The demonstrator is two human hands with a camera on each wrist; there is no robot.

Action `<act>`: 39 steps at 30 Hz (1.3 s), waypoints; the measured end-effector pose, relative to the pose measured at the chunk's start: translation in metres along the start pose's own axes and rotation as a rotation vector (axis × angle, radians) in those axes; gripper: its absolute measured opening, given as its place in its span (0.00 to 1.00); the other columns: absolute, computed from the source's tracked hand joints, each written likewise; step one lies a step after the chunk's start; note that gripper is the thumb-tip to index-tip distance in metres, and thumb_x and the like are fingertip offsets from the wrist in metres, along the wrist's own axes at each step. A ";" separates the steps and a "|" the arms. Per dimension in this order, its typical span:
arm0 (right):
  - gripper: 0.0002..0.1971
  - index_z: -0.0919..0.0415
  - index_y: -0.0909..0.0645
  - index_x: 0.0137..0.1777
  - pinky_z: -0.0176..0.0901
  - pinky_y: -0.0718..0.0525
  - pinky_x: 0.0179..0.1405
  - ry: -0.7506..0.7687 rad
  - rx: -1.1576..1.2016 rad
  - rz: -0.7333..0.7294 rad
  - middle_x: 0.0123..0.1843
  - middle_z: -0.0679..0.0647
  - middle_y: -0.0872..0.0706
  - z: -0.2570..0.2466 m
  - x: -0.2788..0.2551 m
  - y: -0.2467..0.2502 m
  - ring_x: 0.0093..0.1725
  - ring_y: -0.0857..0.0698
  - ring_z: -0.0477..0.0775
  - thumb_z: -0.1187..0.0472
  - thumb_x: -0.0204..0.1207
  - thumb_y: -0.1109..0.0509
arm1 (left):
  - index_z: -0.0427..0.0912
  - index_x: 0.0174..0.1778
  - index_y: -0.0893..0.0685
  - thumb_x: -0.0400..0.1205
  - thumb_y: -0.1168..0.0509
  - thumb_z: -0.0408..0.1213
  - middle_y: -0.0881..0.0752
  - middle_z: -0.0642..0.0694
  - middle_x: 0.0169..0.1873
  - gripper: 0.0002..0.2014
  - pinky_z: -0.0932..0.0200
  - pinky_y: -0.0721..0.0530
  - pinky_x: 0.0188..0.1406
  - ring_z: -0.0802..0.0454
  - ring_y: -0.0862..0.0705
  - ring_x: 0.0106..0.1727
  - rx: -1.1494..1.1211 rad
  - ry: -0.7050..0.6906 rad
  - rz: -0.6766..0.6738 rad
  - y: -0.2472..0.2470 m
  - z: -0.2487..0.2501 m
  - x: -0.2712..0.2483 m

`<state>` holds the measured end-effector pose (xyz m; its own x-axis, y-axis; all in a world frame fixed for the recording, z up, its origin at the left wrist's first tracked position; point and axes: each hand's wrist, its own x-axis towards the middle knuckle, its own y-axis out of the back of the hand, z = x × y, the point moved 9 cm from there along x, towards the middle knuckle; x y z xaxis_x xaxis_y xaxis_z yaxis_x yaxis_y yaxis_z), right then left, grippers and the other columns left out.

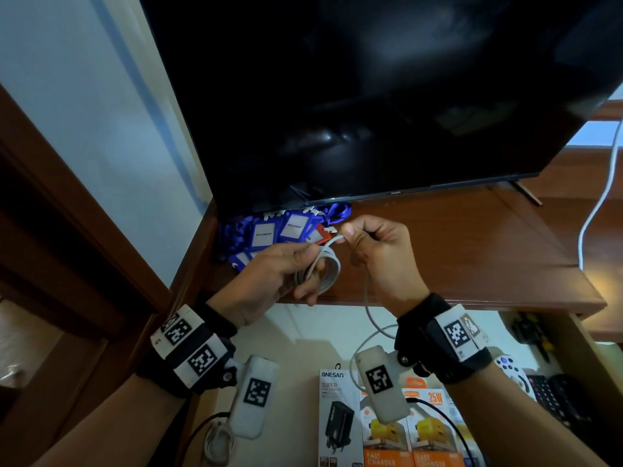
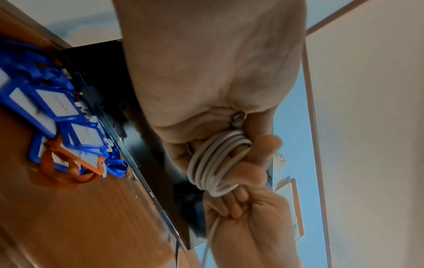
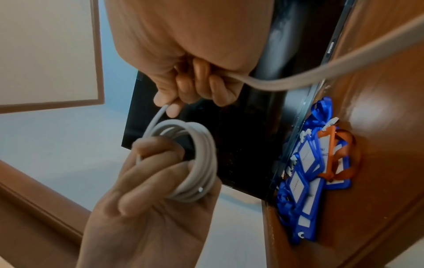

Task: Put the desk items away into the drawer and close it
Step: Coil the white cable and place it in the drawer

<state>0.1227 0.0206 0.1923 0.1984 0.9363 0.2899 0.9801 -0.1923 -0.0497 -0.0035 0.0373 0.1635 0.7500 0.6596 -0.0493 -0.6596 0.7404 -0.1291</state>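
Observation:
A grey-white cable [image 1: 322,269] is wound in a coil over the desk's front edge. My left hand [image 1: 279,274] grips that coil [image 2: 213,166], fingers curled through the loops [image 3: 197,166]. My right hand [image 1: 374,251] pinches the cable's loose strand [image 3: 160,114] just above the coil, and the rest of the strand [image 1: 367,308] trails down toward the open drawer [image 1: 337,332]. A pile of blue and orange tag holders [image 1: 276,230] with blue ribbons lies on the wooden desk [image 1: 455,251] behind my hands.
A large dark TV screen [image 1: 371,96] stands over the desk's back. The open drawer below holds charger boxes [image 1: 381,423], a coiled cable [image 1: 219,443], remote controls [image 1: 546,389] and tools [image 1: 529,332]. A white cord [image 1: 603,183] hangs at the right. A wooden door frame [image 1: 67,203] is left.

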 end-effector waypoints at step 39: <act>0.13 0.67 0.27 0.39 0.28 0.22 0.30 0.069 -0.109 -0.094 0.26 0.44 0.16 0.008 -0.011 -0.014 0.27 0.17 0.39 0.76 0.67 0.23 | 0.34 0.42 0.20 0.87 0.46 0.39 0.21 0.39 0.22 0.15 0.62 0.18 0.40 0.44 0.16 0.32 0.400 -0.042 0.185 0.013 0.003 -0.003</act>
<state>0.1068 0.0152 0.1825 0.1012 0.9300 0.3534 0.9867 -0.1391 0.0836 -0.0139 0.0454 0.1646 0.6206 0.7841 0.0056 -0.7556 0.5961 0.2718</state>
